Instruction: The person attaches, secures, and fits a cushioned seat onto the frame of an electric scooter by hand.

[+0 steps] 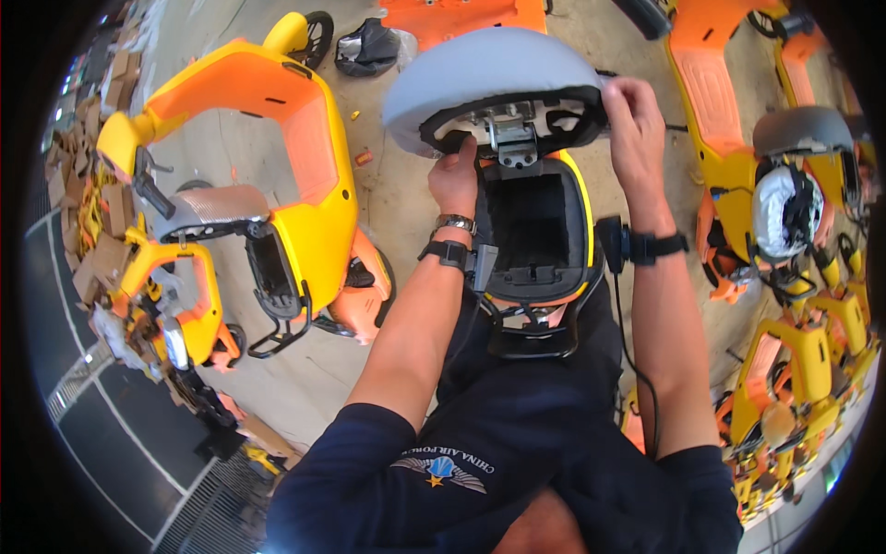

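Note:
A grey scooter seat (494,74) is tipped up in front of me, its black-edged underside facing me. A metal hinge bracket (513,138) joins the seat to the scooter body. My left hand (454,180) is closed on the lower left edge of the seat, its thumb on the underside. At the seat's right end my right hand (637,125) has its fingers curled against the cover edge; part of its grip is hidden. Below the seat, the black storage bin (528,222) of the yellow scooter lies uncovered between my forearms, with a black rear rack (532,342) nearest my body.
To the left stands a yellow and orange scooter (318,185) with its seat raised. More scooters (711,92) fill the right side. A dark plastic bag (366,48) and small orange scraps (364,158) lie on the floor. Cardboard boxes (115,217) line the far left.

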{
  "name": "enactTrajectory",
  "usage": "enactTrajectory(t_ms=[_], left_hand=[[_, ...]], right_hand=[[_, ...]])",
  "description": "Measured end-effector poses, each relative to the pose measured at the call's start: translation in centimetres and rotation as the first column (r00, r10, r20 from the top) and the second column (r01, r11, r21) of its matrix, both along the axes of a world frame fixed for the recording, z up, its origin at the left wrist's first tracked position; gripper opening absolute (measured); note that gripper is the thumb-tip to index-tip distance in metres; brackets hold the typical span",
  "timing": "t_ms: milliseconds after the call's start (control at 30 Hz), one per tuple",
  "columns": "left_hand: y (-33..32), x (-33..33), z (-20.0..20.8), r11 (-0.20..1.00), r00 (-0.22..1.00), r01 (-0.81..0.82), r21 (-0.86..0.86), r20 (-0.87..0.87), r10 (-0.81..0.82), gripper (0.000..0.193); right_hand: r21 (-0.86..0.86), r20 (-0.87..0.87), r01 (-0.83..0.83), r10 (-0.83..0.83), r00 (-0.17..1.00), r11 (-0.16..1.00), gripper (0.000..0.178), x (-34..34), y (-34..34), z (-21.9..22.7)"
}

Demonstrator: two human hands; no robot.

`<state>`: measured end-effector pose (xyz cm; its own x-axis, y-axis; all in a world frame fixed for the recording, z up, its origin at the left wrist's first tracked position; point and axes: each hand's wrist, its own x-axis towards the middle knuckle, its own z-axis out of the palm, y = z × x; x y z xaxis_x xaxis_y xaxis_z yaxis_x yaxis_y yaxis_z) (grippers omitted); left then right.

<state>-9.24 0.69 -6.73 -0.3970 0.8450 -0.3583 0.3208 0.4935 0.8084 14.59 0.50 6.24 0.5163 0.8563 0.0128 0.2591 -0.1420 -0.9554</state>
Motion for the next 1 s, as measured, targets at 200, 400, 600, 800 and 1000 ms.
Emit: enactTrajectory(t_ms=[200, 400, 600, 800, 1000], left_hand=[[1.6, 2.1, 1.5, 0.961, 0.944, -0.275, -0.001, 0.189, 0.271, 0.043], [0.7, 1.2, 2.4, 0.95, 0.889, -0.309, 0.052, 0.37, 0.269, 0.019], [-6.2, -4.0, 6.8, 0.935, 0.902, 0.296, -0.195, 0.381, -0.205, 0.015], [-14.9, -9.3, 2.9, 0.752, 0.69, 0.658, 0.033, 0.374, -0.62, 0.032], [-21.3, -10.0, -4.1, 0.859, 0.751, 0.485, -0.167, 0.583, -0.31, 0.035]], right_hand=[[-0.012, 0.068, -0.138, 0.138, 0.988, 0.99, 0.056, -0.3, -2.3, -0.1], [-0.131, 0.202, -0.167, 0.192, 0.961, 0.977, 0.035, -1.0, -1.0, -0.9], [-0.139, 0.043, -0.2, 0.208, 0.977, 0.97, 0.042, -1.4, -7.8, -1.1], [-0.311, 0.064, -0.262, 0.295, 0.953, 0.913, 0.054, -3.5, -19.0, -3.8], [-0.457, -0.814, -0.176, -0.33, 0.479, 0.872, 0.036, -2.0, -24.5, -9.7]])
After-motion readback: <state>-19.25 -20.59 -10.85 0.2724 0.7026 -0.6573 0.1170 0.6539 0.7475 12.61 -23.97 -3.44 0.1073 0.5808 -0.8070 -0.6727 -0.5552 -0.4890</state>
